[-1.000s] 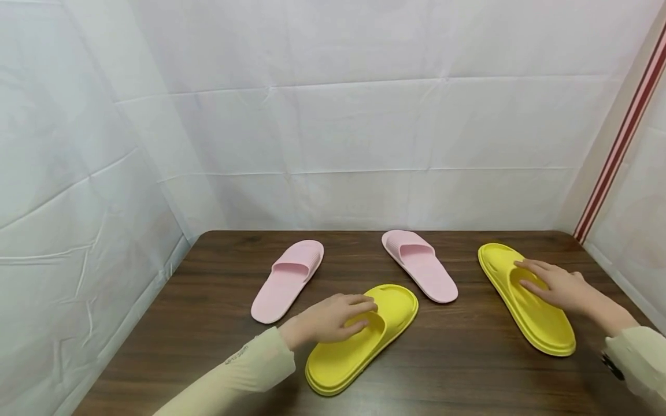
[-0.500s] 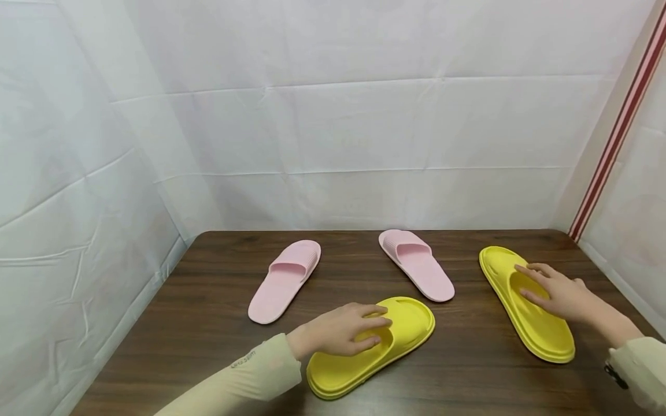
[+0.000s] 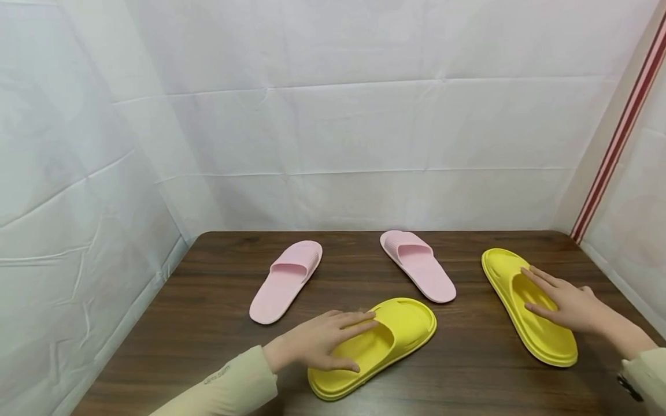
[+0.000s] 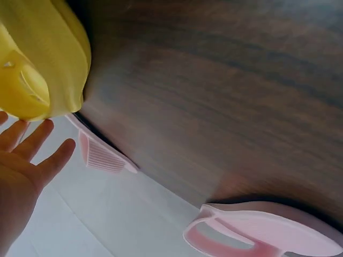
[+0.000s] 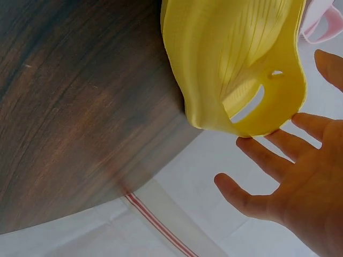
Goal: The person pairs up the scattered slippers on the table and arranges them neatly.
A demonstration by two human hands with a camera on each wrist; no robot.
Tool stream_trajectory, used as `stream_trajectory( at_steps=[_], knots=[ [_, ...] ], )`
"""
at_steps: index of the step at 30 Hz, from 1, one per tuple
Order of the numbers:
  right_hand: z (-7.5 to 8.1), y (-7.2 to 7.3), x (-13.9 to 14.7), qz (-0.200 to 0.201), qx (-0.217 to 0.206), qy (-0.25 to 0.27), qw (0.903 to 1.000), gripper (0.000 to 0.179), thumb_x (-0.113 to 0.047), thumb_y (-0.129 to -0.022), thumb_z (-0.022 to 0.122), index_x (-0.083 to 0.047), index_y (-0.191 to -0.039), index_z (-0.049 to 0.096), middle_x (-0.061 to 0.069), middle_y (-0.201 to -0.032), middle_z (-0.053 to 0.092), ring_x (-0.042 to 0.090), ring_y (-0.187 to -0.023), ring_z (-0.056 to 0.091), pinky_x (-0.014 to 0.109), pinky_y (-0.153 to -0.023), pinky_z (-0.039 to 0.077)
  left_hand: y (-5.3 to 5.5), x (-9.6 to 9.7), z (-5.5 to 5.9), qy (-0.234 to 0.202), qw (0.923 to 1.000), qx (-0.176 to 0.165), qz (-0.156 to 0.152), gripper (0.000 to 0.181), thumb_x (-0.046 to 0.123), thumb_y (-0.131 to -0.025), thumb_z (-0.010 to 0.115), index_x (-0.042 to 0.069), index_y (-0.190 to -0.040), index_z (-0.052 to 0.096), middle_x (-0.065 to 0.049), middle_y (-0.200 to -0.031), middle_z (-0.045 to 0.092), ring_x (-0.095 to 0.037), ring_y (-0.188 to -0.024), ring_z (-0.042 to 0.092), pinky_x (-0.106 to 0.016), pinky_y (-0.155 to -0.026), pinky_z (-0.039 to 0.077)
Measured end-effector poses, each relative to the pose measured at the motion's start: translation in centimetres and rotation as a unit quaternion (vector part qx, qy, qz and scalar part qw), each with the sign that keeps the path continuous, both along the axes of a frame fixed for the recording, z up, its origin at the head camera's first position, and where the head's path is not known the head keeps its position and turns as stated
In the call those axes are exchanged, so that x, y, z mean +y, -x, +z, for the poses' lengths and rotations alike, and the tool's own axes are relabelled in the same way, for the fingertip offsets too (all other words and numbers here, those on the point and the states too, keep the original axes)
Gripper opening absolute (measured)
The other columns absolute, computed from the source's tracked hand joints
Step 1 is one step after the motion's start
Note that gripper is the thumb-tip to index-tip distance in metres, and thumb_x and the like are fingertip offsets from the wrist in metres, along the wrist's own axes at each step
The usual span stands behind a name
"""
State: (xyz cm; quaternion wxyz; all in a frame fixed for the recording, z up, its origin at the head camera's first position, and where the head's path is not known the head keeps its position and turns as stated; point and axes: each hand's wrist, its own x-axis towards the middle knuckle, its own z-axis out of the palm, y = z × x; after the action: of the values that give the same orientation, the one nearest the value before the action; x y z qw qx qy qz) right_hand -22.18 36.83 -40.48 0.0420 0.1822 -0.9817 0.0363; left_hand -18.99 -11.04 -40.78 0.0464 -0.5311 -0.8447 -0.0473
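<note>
My left hand (image 3: 317,342) hovers with spread, straight fingers over the opening of one yellow slipper (image 3: 408,323), which lies with its toe pointing far right. In the left wrist view, its fingertips (image 4: 47,126) are right at the strap's edge. Over on the right, a second yellow slipper (image 3: 546,345) lies with its toe toward the back left. Above its foot opening is my right hand (image 3: 569,303), fingers extended and thumb apart. From the right wrist, its fingertips come up to the rim of that strap (image 5: 297,101). Neither hand grips anything.
Two pink slippers, one on the left (image 3: 276,292) and one in the middle (image 3: 429,274), lie farther back on the dark wooden table (image 3: 208,323). White cloth (image 3: 354,127) hangs behind and at both sides; a red-striped band (image 3: 619,136) runs down the right corner.
The left yellow slipper has turned and its toe has shifted right and nearer. My left hand has since drawn back leftward, its fingers spreading. The right yellow slipper has slid slightly nearer; my right fingers straightened.
</note>
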Motion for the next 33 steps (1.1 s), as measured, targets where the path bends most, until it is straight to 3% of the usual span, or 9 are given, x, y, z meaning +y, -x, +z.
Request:
stream_trajectory(
  at_steps=[5,10,19,33],
  knots=[
    [0.0,-0.1,-0.1,0.003,-0.004,0.015,0.9999,0.073,-0.044,-0.086,0.052,-0.016,-0.143,0.017,0.025,-0.135,0.036,0.05,-0.108,0.045,0.075,-0.069,0.027,-0.3,0.0,-0.4,0.003,1.0,0.001,-0.008,0.061,0.051,-0.092,0.033,0.02,-0.143,0.02,0.002,-0.149,0.021,-0.021,-0.133,0.031,-0.044,-0.099,0.036],
    [0.0,-0.2,-0.2,0.002,-0.001,0.016,0.9999,0.072,-0.044,-0.086,0.052,-0.016,-0.143,0.018,0.026,-0.132,0.037,0.05,-0.107,0.046,0.074,-0.068,0.029,-0.5,0.5,-0.2,0.018,0.9995,0.024,-0.009,0.054,0.047,-0.095,0.023,0.021,-0.143,0.021,0.005,-0.149,0.022,-0.022,-0.133,0.031,-0.043,-0.098,0.037],
    [-0.1,-0.3,-0.4,-0.003,0.009,0.015,0.9999,0.072,-0.043,-0.085,0.054,-0.014,-0.142,0.021,0.025,-0.132,0.038,0.05,-0.105,0.047,0.072,-0.067,0.031,-0.2,1.9,0.0,0.022,0.9995,0.016,-0.012,0.052,0.046,-0.095,0.023,0.024,-0.143,0.02,0.008,-0.148,0.021,-0.02,-0.132,0.032,-0.041,-0.1,0.035],
    [-0.2,-0.6,-0.6,-0.008,0.011,0.004,0.9999,0.073,-0.045,-0.085,0.053,-0.016,-0.143,0.02,0.023,-0.132,0.037,0.051,-0.103,0.047,0.069,-0.066,0.034,-0.2,5.6,0.4,0.06,0.998,0.003,-0.02,0.051,0.045,-0.095,0.024,0.026,-0.143,0.019,0.007,-0.149,0.019,-0.023,-0.133,0.031,-0.044,-0.102,0.033]
  ],
)
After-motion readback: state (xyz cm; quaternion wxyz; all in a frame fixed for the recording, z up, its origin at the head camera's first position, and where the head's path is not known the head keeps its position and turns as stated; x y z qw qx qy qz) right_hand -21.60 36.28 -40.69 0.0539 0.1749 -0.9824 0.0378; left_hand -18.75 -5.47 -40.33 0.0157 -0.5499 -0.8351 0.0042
